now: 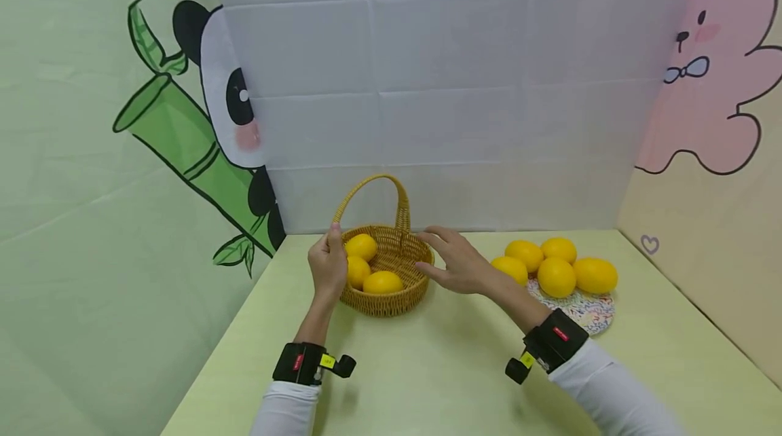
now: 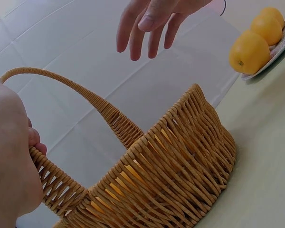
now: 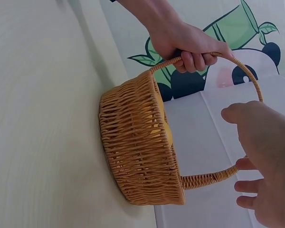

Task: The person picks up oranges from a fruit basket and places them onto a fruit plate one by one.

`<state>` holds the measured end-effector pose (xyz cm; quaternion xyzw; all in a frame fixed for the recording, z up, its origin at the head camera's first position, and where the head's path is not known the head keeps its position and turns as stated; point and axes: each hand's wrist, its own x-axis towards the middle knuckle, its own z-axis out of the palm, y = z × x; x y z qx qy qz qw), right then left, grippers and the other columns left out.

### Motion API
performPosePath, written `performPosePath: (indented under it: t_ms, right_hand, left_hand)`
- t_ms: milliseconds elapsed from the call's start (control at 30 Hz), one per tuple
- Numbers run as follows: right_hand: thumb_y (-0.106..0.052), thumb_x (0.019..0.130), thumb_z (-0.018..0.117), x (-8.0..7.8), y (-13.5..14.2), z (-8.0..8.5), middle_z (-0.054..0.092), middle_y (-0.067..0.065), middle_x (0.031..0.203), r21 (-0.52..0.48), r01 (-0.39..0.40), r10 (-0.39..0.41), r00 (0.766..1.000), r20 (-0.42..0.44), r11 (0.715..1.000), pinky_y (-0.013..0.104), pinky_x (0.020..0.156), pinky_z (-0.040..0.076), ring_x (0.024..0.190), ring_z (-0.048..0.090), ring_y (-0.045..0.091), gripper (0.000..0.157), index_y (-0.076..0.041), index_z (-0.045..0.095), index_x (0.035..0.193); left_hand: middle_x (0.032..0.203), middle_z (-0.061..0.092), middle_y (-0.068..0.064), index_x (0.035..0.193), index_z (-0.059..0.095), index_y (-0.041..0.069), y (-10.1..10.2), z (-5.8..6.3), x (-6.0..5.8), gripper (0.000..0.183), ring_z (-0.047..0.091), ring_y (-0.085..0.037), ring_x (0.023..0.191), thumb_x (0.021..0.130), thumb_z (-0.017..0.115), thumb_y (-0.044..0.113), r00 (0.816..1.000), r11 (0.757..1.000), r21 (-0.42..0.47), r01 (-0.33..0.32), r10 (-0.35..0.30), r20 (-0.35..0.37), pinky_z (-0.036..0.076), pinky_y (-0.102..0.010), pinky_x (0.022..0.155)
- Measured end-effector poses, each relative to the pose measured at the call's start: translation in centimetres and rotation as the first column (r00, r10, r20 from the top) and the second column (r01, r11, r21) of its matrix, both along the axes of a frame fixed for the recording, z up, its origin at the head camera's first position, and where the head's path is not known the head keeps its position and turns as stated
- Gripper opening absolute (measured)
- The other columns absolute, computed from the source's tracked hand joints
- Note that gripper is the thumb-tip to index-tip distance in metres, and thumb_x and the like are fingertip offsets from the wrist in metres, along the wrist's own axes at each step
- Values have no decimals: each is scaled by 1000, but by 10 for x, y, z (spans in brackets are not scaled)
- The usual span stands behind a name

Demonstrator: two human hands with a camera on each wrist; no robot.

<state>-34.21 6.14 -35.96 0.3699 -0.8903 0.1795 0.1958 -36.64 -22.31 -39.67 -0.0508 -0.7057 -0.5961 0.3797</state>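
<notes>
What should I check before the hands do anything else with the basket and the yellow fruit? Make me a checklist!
1. Left hand grips the basket handle: ok, fingers curled round it.
2. Right hand is free: ok, it holds nothing, near the basket.
3. Basket stands upright on the table: ok.
4. Fruit in the basket stays inside the rim: ok, three show there.
5. Leftmost fruit of the other group sits on the speckled plate: cannot tell, the right forearm hides its underside.
</notes>
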Motion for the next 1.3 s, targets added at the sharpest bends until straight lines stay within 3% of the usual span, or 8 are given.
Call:
performPosePath:
  t_ms: [233,433,567,800,1067,1300]
  right_hand:
    - [-48,102,59,-6,-20,6,41,15,156,18,-17,15,994,106,1000,56,112,36,141,37,31,64,-14,47,155]
    - [-46,102,60,-15,-32,9,41,16,157,22,-83,79,983,167,996,57,113,35,144,33,30,63,-15,46,155]
    - [-44,103,59,-21,-41,10,42,9,157,45,-127,117,976,186,991,53,116,32,146,30,26,61,-18,46,156]
    - [-41,103,59,-29,-59,10,44,8,157,93,-192,165,956,244,977,50,116,32,143,35,25,61,-9,47,154]
    - [-43,104,59,-38,-77,4,43,8,158,219,-169,87,936,342,961,47,116,34,144,36,25,60,-13,48,154]
    - [-42,103,60,-48,-89,-8,51,9,152,258,-203,87,913,399,945,45,115,36,140,42,23,58,-9,52,151]
  left_hand:
    - [50,31,3,58,37,14,1,0,0,64,25,-11,42,106,48,54,1000,1000,1,2,-2,13,17,-21,39]
    - [50,31,4,57,37,14,2,0,-1,63,25,-11,41,106,47,53,1000,1000,-4,-7,7,18,17,-21,39]
    - [50,31,3,57,37,14,2,0,-2,64,25,-11,41,106,47,53,1000,1000,-3,-2,2,18,16,-21,39]
    - [50,34,3,58,39,14,3,0,-3,63,28,-11,41,106,46,55,999,1000,-2,20,-20,27,19,-21,38]
    - [48,34,6,57,37,13,3,0,-3,63,27,-9,39,107,47,52,999,999,4,32,-32,15,18,-20,37]
    - [48,33,5,58,38,13,4,0,-3,63,27,-9,39,107,47,51,999,1000,0,30,-30,12,18,-20,37]
